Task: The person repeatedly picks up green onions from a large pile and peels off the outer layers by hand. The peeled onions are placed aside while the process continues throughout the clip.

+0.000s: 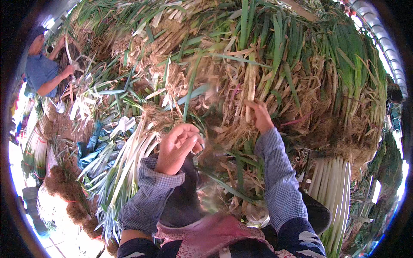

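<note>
My right hand (259,116) is closed around the lower white stem of a long green onion (250,87), whose green leaves point up and away from me. It lies against the big pile of green onions (290,51). My left hand (181,143) is raised near the middle with its fingers curled and apart; I see nothing held in it, though its far fingertips are partly hidden. Just left of that hand lies a loose bunch of pale-stemmed green onions (137,151), roots toward the pile and leaves toward me.
At the far left, a person in a blue shirt (42,72) handles onion stalks. Tied bundles (35,145) stand below them, near blue plastic sheeting (93,146). Cleaned white stems (332,180) stand at my right. Leaf scraps (238,180) litter the ground before my lap.
</note>
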### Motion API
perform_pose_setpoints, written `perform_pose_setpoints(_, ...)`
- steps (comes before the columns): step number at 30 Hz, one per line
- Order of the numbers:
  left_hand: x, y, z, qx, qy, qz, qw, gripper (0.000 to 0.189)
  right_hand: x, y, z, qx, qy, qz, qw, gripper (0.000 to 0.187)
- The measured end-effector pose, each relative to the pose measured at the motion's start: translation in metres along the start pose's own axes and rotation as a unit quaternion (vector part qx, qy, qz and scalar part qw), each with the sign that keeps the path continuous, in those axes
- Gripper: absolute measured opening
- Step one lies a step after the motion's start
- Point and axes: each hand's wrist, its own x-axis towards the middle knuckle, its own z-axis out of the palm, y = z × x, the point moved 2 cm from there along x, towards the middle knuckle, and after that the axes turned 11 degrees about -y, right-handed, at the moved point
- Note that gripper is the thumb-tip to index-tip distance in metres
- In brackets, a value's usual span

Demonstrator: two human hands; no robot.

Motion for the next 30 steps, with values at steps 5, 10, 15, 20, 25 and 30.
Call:
perform_pose_setpoints(5,0.003,-0.005,0.005,0.050,-0.069,-0.032,0.996,0.018,-0.038,-0.054,-0.002,-0.085,0.040,-0.164,0.982,0.030)
perform_pose_setpoints(10,0.010,-0.017,0.006,0.093,-0.053,-0.038,0.994,0.021,-0.161,-0.084,-0.006,-0.159,0.035,-0.160,0.974,0.033)
perform_pose_setpoints(15,0.056,-0.020,0.041,0.158,-0.147,-0.135,0.967,0.049,-0.290,-0.050,0.035,-0.422,0.077,-0.258,0.866,0.016)
perform_pose_setpoints(20,0.112,-0.043,0.105,-0.084,-0.054,-0.207,0.973,0.064,-0.377,0.008,0.066,-0.382,0.111,-0.139,0.907,0.024)
perform_pose_setpoints(25,0.112,-0.095,0.121,-0.077,-0.043,-0.189,0.978,0.041,-0.408,0.047,0.073,-0.421,0.109,-0.149,0.888,0.022)
perform_pose_setpoints(30,0.093,-0.120,0.129,-0.198,-0.001,-0.235,0.952,0.031,-0.411,0.068,0.063,-0.469,0.076,-0.128,0.870,0.027)
